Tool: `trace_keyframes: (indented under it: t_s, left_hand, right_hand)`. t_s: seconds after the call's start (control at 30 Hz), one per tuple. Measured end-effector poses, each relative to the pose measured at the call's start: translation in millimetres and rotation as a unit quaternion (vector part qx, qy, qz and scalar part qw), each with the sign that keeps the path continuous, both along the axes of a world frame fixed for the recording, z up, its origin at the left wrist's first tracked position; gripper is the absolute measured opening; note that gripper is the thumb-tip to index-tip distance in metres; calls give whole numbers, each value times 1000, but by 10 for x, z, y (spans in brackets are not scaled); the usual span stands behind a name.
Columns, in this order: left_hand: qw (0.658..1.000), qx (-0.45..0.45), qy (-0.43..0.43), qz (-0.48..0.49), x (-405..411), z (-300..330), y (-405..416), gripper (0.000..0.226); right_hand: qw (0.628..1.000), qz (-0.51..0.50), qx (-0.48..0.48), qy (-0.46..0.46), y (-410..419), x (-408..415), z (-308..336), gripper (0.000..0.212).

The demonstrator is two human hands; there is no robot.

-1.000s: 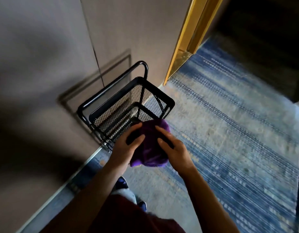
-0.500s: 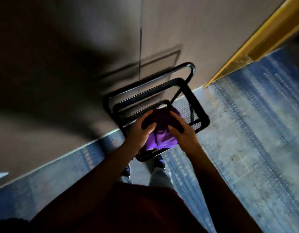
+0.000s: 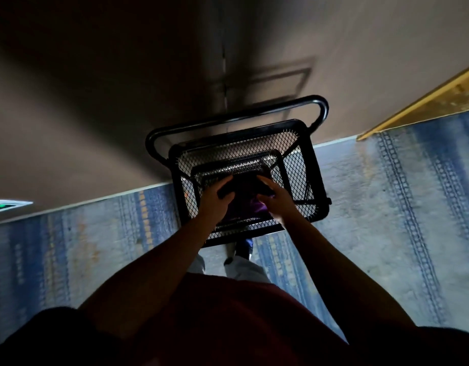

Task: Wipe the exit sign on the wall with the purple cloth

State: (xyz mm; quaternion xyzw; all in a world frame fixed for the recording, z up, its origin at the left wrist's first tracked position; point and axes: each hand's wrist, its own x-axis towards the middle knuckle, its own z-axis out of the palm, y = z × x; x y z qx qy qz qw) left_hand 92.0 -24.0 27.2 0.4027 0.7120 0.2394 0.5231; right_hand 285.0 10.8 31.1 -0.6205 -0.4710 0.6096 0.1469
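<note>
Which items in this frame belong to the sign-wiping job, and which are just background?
Job: purple cloth, held by left hand and right hand; exit sign, low at left edge.
Background: black mesh cart, blue carpet, gold door frame.

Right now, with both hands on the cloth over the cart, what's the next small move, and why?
Probably lift the cloth clear of the cart and turn left: both hands hold it above the mesh, and the sign glows low on the wall at far left, unwiped.
</note>
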Motion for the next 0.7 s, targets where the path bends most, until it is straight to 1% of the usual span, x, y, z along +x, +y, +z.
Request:
trace_keyframes:
  t_s: [0.07, 0.2, 0.33, 0.43, 0.5, 0.6, 0.7]
  left_hand:
    - [1000, -22, 20, -1, 52, -104, -6, 53]
    - [998, -22, 61, -14, 48, -221, 13, 52]
    - [987, -37, 145, -59, -32, -314, -87, 54]
    - [980, -57, 165, -97, -41, -318, -149, 58]
    - [977, -48, 175, -111, -34, -287, -152, 60]
    - [978, -17, 190, -85, -30, -186, -152, 58]
    - [982, 16, 179, -64, -32, -76, -247, 56]
  right_hand:
    - [1000, -5, -24, 0, 16, 58, -101, 61]
    - [999, 8, -41, -3, 93, 74, -220, 60]
    - [998, 48, -32, -23, 84, 69, -236, 61]
    - [997, 61, -28, -31, 62, 136, -207, 61]
    - [998, 58, -27, -28, 78, 164, -193, 60]
    - [998, 42, -32, -39, 73, 196, -125, 62]
    - [998, 22, -20, -60, 16, 291, -21, 63]
